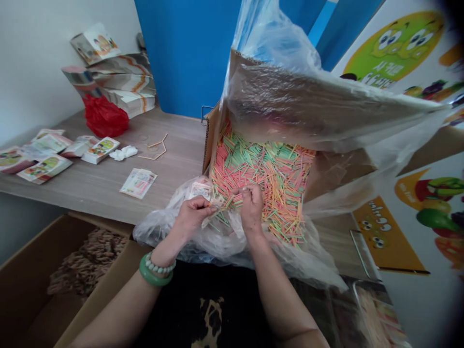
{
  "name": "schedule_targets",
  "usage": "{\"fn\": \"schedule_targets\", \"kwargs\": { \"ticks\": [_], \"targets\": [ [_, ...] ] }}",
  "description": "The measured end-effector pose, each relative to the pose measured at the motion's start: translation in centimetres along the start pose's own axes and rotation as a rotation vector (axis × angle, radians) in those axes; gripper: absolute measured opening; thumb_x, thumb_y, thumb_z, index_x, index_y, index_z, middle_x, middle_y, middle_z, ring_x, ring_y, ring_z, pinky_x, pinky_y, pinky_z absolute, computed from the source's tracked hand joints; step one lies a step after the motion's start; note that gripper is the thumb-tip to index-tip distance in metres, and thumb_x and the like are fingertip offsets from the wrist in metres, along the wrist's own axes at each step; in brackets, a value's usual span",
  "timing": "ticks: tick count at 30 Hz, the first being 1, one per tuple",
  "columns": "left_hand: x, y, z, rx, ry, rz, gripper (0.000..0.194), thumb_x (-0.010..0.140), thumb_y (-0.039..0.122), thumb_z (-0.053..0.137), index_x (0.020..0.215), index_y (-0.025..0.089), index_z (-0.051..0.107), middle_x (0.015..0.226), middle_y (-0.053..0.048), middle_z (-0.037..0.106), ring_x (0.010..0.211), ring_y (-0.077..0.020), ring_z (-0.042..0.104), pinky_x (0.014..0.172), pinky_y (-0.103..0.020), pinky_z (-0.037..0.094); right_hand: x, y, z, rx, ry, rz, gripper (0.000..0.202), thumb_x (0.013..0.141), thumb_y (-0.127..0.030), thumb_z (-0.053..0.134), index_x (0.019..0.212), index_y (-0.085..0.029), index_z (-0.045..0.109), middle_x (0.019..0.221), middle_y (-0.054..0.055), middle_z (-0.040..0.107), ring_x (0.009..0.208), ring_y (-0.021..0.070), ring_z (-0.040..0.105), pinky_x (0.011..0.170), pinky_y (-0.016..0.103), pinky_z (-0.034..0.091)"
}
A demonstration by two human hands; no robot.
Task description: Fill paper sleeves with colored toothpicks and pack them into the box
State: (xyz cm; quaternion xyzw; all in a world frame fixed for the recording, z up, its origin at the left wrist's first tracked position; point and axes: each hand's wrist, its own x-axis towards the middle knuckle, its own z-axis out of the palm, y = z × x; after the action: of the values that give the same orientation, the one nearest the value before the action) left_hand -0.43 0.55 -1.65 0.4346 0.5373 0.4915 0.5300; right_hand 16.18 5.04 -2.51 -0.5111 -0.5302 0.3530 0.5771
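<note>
A small printed clear packet (217,202) is pinched between the thumb and fingers of my left hand (194,215), at the near edge of an open cardboard box. Thin sticks in yellow and green show at the packet's mouth. Just to the right, my right hand (251,210) is closed in a pinch on what look like thin coloured sticks, partly hidden by the fingers. Loose pink, green, yellow and orange sticks (266,169) fill the plastic-lined box (213,140). Beyond my left hand, another printed packet (200,190) lies on the crumpled clear plastic liner (163,220).
On the grey table lie a flat filled packet (138,183), rubber bands (158,151), a crumpled tissue (123,153), small cartons (100,150) and a red bag (105,116). Flattened cartons (125,77) are stacked behind. A lower left box (119,270) holds many packets (89,261).
</note>
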Motion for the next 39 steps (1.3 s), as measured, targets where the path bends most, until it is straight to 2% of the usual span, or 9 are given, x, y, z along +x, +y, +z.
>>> {"fn": "schedule_targets", "kwargs": {
  "ticks": [6,10,13,18,22,28,31,35,39],
  "targets": [
    [0.1,0.3,-0.2,0.267,-0.123,0.220,0.035,0.081,0.032,0.063,0.050,0.018,0.053,0.059,0.001,0.045,0.063,-0.0126,0.045,0.061,-0.026,0.035,1.0,0.3,0.0,0.346,0.021,0.163,0.014,0.083,-0.033,0.061,0.083,-0.023,0.051,0.064,-0.005,0.067,0.072,0.0173,0.065,0.086,0.036,0.045],
    [0.0,0.2,0.0,0.273,-0.036,0.149,0.027,0.078,0.030,0.064,0.055,0.018,0.055,0.058,0.002,0.046,0.062,-0.0126,0.044,0.059,-0.025,0.033,1.2,0.1,-0.3,0.462,-0.019,0.229,0.015,0.080,-0.032,0.065,0.087,-0.021,0.057,0.065,-0.004,0.068,0.067,0.0163,0.066,0.081,0.034,0.049],
    [0.0,0.4,0.1,0.254,-0.013,0.167,0.028,0.074,0.033,0.067,0.054,0.018,0.053,0.060,0.002,0.046,0.064,-0.0128,0.045,0.060,-0.025,0.033,1.4,-1.8,-0.7,0.483,-0.004,0.187,0.014,0.086,-0.034,0.062,0.088,-0.021,0.058,0.067,-0.003,0.069,0.067,0.0166,0.068,0.077,0.034,0.051],
    [-0.3,1.7,0.3,0.246,-0.154,0.054,0.030,0.076,0.038,0.061,0.056,0.018,0.051,0.054,0.005,0.037,0.056,-0.0102,0.034,0.054,-0.024,0.027,1.1,-6.1,0.0,0.549,-0.054,0.090,0.014,0.093,-0.036,0.053,0.088,-0.024,0.050,0.070,-0.004,0.070,0.071,0.0174,0.071,0.078,0.037,0.054],
    [-0.4,2.4,0.5,0.211,-0.240,-0.009,0.031,0.073,0.042,0.064,0.058,0.017,0.054,0.055,0.004,0.040,0.055,-0.0095,0.034,0.053,-0.023,0.027,0.1,-7.3,1.2,0.489,-0.144,-0.021,0.015,0.097,-0.036,0.049,0.088,-0.024,0.047,0.070,-0.004,0.070,0.079,0.0179,0.072,0.086,0.040,0.053],
    [-0.5,2.5,0.0,0.067,-0.282,-0.064,0.027,0.068,0.040,0.071,0.062,0.015,0.063,0.056,0.003,0.050,0.055,-0.0094,0.041,0.054,-0.023,0.032,-0.7,-5.9,0.5,0.312,-0.282,-0.025,0.014,0.097,-0.033,0.051,0.087,-0.024,0.052,0.073,-0.003,0.070,0.081,0.0171,0.070,0.088,0.038,0.052],
    [-0.5,2.3,-0.1,0.025,-0.254,-0.071,0.025,0.069,0.038,0.074,0.063,0.015,0.065,0.054,0.004,0.050,0.052,-0.0082,0.039,0.052,-0.022,0.030,-0.7,-5.5,-0.1,0.252,-0.403,0.012,0.016,0.097,-0.035,0.051,0.085,-0.024,0.055,0.075,-0.002,0.071,0.086,0.0172,0.069,0.092,0.038,0.050],
    [-0.5,1.5,0.9,-0.133,-0.200,-0.101,0.024,0.069,0.037,0.076,0.065,0.015,0.068,0.059,0.002,0.057,0.056,-0.0097,0.046,0.055,-0.022,0.034,-0.7,-4.9,0.2,0.148,-0.480,0.061,0.020,0.095,-0.039,0.051,0.085,-0.024,0.059,0.099,0.002,0.074,0.098,0.0180,0.066,0.092,0.036,0.049],
    [0.2,0.4,2.4,-0.320,-0.058,-0.081,0.021,0.066,0.033,0.079,0.066,0.014,0.069,0.064,0.000,0.062,0.061,-0.0110,0.052,0.060,-0.023,0.038,-0.3,-3.8,0.6,0.082,-0.542,0.109,0.022,0.093,-0.042,0.052,0.085,-0.024,0.062,0.100,0.003,0.073,0.097,0.0193,0.065,0.089,0.037,0.050]
  ]
}}
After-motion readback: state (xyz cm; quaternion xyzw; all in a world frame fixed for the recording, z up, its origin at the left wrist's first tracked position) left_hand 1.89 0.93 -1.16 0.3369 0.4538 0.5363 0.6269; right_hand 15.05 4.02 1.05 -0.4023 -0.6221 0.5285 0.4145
